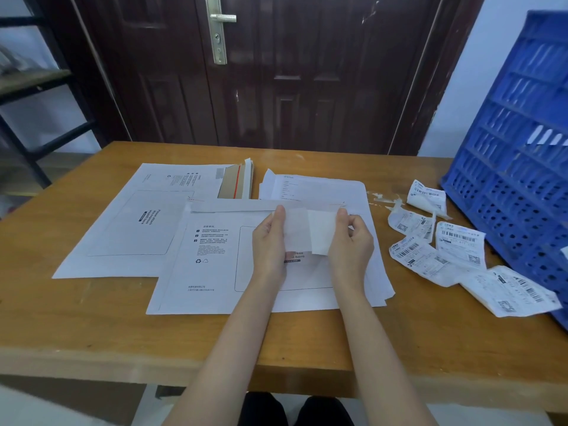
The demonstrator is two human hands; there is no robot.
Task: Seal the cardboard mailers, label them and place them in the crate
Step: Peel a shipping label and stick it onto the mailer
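Two hands hold a thin white label [307, 230] just above a flat cardboard mailer [215, 256] lying on a wooden table [92, 327]. The left hand [269, 241] pinches the label's left edge and the right hand [350, 241] pinches the right edge, fingers curled, with the sheet stretched between them. The label looks light, floppy and probably sticky, best held by its edges. A blue crate [516, 149] stands to the right, with spare labels [445, 253] beside it
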